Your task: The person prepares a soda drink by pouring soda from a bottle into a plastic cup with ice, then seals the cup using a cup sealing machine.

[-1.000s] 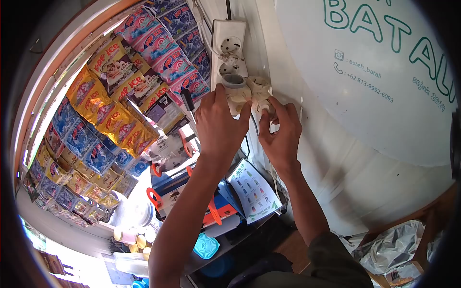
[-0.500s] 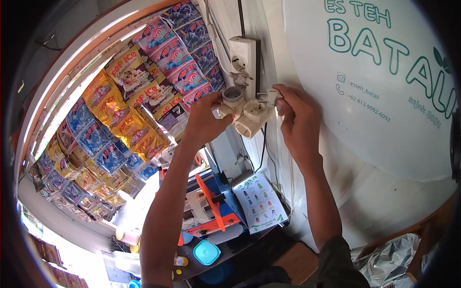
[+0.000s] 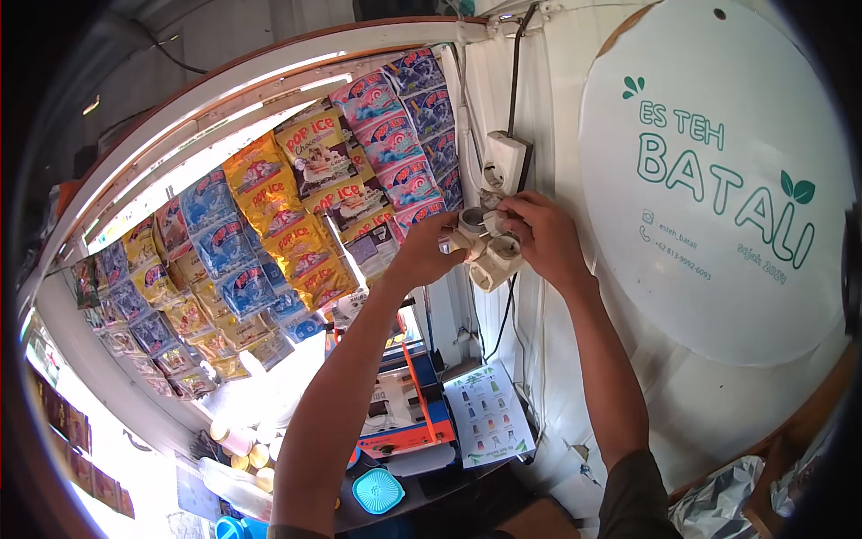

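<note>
A cream-coloured multi-way socket adapter [image 3: 492, 268] with round outlets is below the power strip [image 3: 505, 163] on the wall. My left hand [image 3: 426, 253] grips its left side, the thumb pressed against it. Pinched in the fingers of my right hand [image 3: 549, 235] is a white plug [image 3: 493, 222], held at the adapter's upper part, close to the grey-lined round outlet. Whether its pins sit in an outlet cannot be made out. Just above, a worn grey-brown plug piece [image 3: 490, 199] sits at the strip's lower end.
Rows of drink sachets [image 3: 301, 220] hang on the left. A round sign [image 3: 718, 180] is on the right wall. Below are an orange-and-blue machine [image 3: 404, 404], a menu sheet [image 3: 490, 413] and a turquoise lid [image 3: 378, 491]. Black cables run down the wall.
My right hand has brought the plug leftward from beside the adapter to over its upper part. My left hand keeps its grip. The whole view has shifted, showing more of the sign.
</note>
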Tool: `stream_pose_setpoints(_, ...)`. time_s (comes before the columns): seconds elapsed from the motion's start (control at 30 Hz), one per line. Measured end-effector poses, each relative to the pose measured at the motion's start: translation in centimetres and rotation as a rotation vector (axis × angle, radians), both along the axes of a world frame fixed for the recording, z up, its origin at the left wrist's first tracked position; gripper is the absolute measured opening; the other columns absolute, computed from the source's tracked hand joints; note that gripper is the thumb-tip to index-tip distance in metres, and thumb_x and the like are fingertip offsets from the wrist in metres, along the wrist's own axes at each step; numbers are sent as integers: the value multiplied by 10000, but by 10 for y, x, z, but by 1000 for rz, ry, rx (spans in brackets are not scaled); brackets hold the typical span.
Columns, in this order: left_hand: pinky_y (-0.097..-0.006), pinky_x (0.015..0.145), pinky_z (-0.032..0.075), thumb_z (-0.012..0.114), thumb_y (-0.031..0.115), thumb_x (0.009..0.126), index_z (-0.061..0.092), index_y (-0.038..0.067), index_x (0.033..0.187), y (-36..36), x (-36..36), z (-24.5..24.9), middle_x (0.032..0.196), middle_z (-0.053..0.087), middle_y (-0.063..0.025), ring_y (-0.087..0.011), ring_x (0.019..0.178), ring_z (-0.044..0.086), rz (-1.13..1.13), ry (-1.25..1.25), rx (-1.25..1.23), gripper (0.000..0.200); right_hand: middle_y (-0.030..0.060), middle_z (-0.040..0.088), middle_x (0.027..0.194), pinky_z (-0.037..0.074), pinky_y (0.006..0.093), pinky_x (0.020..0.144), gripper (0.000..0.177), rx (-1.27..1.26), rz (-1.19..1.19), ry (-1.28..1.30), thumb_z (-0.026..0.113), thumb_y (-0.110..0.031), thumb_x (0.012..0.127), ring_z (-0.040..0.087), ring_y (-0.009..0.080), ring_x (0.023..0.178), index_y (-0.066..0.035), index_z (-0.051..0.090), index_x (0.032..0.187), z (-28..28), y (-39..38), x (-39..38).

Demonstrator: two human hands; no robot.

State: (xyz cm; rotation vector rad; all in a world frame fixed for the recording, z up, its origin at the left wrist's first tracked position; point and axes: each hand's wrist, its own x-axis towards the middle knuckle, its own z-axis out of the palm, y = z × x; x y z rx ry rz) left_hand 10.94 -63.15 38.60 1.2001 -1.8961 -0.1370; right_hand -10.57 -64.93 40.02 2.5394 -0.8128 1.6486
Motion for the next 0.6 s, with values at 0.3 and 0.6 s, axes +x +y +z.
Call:
stream_pose_setpoints(0.3,-375,889,485,725,64,733,584,-25,1123,9,-9,-2,1018,643,-180,-309,982,617,-76,-82,-119,424,153,618,925,479,364,734,149,59,-138,-1,598,39,824,631,319,826,32,611,972,1,-2,-7)
stream_pose_setpoints(0.6,-399,837,482,728,115,731,607,-17,1070,15,-20,9,1020,620,-192,-329,947,610,81,116,-335,384,157,602,907,453,429,720,115,12,-11,-67,584,15,836,580,369,853,-3,563,947,8,-2,-13)
